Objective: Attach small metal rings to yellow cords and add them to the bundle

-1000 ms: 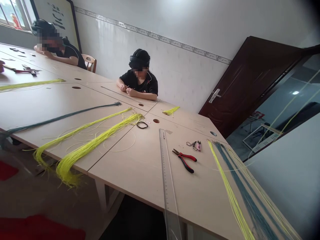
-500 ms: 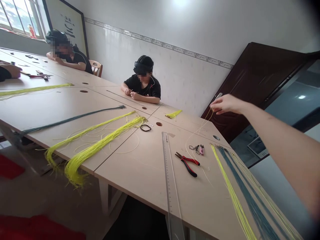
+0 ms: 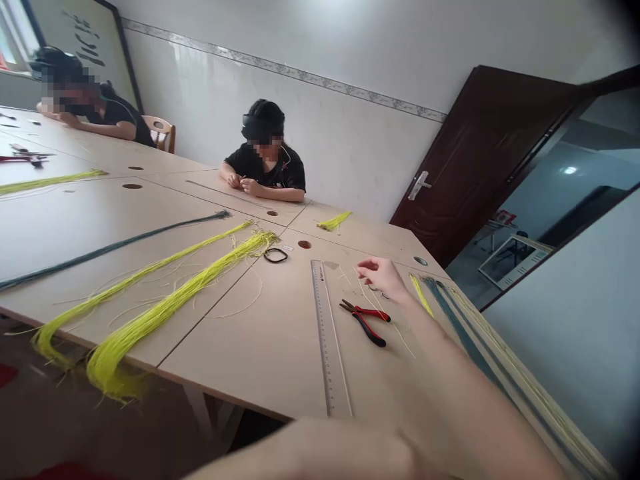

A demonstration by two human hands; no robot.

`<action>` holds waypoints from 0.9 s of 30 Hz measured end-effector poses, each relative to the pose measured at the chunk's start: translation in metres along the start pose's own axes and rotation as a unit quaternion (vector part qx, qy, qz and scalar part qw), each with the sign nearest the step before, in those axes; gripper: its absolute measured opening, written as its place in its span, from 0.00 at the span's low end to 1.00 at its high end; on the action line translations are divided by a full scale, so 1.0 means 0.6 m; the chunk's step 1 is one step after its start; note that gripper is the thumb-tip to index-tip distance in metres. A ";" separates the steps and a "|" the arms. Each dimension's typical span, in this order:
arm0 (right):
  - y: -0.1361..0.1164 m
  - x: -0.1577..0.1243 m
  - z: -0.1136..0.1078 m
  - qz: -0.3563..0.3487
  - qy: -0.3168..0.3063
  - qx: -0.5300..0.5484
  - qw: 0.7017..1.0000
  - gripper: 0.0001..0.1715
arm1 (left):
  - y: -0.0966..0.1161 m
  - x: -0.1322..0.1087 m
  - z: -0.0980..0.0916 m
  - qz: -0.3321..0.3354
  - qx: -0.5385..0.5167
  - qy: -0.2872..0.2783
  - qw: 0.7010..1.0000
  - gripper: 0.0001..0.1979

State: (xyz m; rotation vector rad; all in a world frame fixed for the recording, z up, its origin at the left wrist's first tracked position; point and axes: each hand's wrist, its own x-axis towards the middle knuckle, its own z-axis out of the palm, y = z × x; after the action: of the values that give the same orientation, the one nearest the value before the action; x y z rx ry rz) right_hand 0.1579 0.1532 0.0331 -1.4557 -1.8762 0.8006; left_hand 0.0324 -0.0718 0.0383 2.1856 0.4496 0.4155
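Note:
My right hand is above the table, its fingertips pinched on a thin pale yellow cord. The cord trails down past the pliers towards the table's near side. My left hand is a blurred shape at the bottom edge, its fingers hidden. Red-and-black pliers lie open-jawed just below my right hand. Left of them is a clear ruler with a thin pale strand along it. Small metal tools behind my right wrist are mostly hidden.
Bundles of yellow cord and dark teal cord lie to the left, the yellow ends hanging over the edge. More teal strands run under my right forearm's far side. A black loop lies mid-table. Two people sit opposite.
My right hand has come down and left from its raised position, bringing the cord low over the table. My left hand has entered at the bottom. The view has shifted to the right.

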 end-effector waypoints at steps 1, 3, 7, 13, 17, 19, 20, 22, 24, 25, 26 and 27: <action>0.012 -0.008 0.012 0.001 0.016 0.016 1.000 0.09 | -0.015 0.007 -0.021 -0.002 0.006 0.012 1.000 0.07; 0.033 -0.021 0.029 0.001 0.047 0.046 0.998 0.09 | -0.057 0.023 -0.061 -0.052 0.050 0.092 0.993 0.11; 0.062 -0.040 0.039 -0.001 0.075 0.098 0.992 0.08 | -0.163 0.050 -0.117 -0.126 0.138 0.177 0.966 0.10; 0.074 -0.047 0.034 0.003 0.081 0.176 0.981 0.05 | -0.237 0.030 -0.135 -0.110 0.219 0.227 0.943 0.11; 0.065 -0.051 0.038 0.031 0.093 0.262 0.960 0.04 | -0.253 0.027 -0.141 -0.110 0.209 0.249 0.939 0.09; 0.055 -0.058 0.042 0.046 0.087 0.317 0.943 0.05 | -0.258 0.030 -0.146 -0.127 0.186 0.279 0.934 0.07; 0.049 -0.063 0.044 0.051 0.081 0.343 0.934 0.06 | -0.259 0.030 -0.147 -0.138 0.171 0.297 0.929 0.06; 0.037 -0.074 0.050 0.054 0.068 0.389 0.917 0.08 | -0.252 0.029 -0.147 -0.153 0.140 0.330 0.921 0.05; 0.024 -0.086 0.057 0.051 0.055 0.422 0.903 0.09 | -0.237 0.025 -0.143 -0.151 0.109 0.347 0.919 0.06; 0.018 -0.092 0.061 0.048 0.049 0.434 0.898 0.10 | -0.228 0.024 -0.140 -0.144 0.094 0.349 0.921 0.06; 0.012 -0.097 0.064 0.044 0.044 0.442 0.895 0.11 | -0.219 0.023 -0.136 -0.134 0.079 0.350 0.924 0.06; 0.007 -0.102 0.067 0.040 0.040 0.446 0.893 0.11 | -0.212 0.022 -0.132 -0.124 0.064 0.350 0.926 0.06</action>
State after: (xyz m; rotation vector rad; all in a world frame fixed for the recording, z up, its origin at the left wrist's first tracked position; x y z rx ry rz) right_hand 0.1413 0.0909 -0.0020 -0.9358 -1.1064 1.3740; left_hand -0.0128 0.0616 -0.0143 2.0107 1.1546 1.0536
